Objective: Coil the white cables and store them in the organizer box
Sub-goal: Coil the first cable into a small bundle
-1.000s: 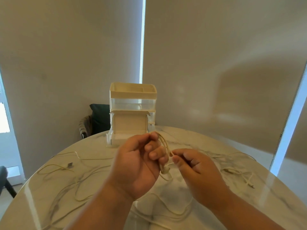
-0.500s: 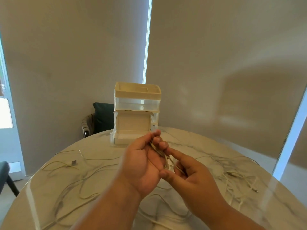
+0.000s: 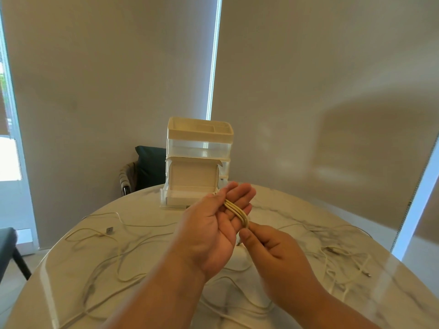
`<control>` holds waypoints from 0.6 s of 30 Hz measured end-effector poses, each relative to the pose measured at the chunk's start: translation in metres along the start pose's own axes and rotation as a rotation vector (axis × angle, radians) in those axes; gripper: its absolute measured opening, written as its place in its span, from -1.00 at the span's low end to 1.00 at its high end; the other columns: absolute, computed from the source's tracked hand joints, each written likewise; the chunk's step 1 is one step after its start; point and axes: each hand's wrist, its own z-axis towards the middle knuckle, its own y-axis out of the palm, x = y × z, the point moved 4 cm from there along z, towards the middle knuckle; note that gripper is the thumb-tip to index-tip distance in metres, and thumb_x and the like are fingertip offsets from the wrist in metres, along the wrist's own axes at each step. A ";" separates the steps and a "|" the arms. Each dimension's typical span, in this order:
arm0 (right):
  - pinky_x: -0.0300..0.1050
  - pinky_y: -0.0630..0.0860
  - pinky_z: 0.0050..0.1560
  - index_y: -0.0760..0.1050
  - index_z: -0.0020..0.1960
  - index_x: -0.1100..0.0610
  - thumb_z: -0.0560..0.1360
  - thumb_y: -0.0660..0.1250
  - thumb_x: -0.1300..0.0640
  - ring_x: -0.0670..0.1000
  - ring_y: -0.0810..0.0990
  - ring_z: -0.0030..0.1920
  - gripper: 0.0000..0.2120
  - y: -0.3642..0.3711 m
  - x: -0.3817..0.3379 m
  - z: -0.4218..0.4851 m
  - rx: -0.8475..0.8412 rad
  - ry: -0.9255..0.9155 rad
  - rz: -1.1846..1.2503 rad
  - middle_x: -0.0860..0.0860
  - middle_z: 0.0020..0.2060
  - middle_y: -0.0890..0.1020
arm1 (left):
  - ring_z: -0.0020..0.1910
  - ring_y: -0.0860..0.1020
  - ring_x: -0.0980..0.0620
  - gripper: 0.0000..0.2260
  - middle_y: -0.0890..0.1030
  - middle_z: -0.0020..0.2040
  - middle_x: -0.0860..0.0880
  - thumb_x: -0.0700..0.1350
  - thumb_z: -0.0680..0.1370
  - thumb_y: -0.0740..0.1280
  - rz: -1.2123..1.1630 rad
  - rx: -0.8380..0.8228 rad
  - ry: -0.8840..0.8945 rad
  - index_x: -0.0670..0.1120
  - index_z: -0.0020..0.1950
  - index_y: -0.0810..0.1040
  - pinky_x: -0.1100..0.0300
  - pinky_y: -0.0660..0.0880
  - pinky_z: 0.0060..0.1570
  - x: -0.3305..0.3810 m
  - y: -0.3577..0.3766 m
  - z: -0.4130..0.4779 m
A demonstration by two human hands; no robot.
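We are carrying the cable coil (image 3: 237,212) on our released left grip (image 3: 211,231), right grip (image 3: 275,250) pinching it. The organizer box (image 3: 199,138) is sitting at the tabletop's (image 3: 297,205) twelve-o'clock edge.

one head-worn wide-angle view faces forward and down, close over the table (image 3: 299,208), toward the blinds (image 3: 308,91).
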 end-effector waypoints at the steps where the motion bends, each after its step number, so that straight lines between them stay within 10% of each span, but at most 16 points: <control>1: -0.10 0.43 -0.24 0.58 -0.16 0.00 0.62 0.26 0.02 -0.05 0.52 -0.30 -0.78 0.000 -0.001 0.000 0.005 -0.003 -0.026 0.04 -0.35 0.59 | 0.10 0.67 -0.16 -0.71 0.67 0.11 -0.27 -0.19 0.70 0.06 -0.008 0.016 0.001 -0.31 0.25 0.47 0.02 0.54 0.13 0.000 -0.001 0.000; 11: -0.24 0.35 -0.36 0.49 -0.13 -0.19 0.60 0.26 0.04 -0.06 0.50 -0.34 -0.82 -0.001 -0.002 -0.002 0.092 -0.014 -0.090 -0.01 -0.34 0.58 | -0.14 0.71 -0.02 -0.74 0.70 0.04 -0.24 -0.20 0.70 0.09 -0.066 0.098 -0.002 -0.29 0.22 0.51 0.12 0.66 -0.11 -0.003 -0.006 0.003; 18: -0.18 0.33 -0.34 0.36 -0.14 -0.16 0.49 0.10 -0.32 -0.14 0.39 -0.37 -0.74 0.006 0.008 -0.001 -0.009 -0.053 -0.028 -0.03 -0.38 0.48 | -0.02 0.70 -0.10 -0.73 0.68 0.08 -0.27 -0.20 0.71 0.07 -0.079 0.162 -0.018 -0.30 0.22 0.49 0.05 0.58 0.00 -0.005 -0.011 0.005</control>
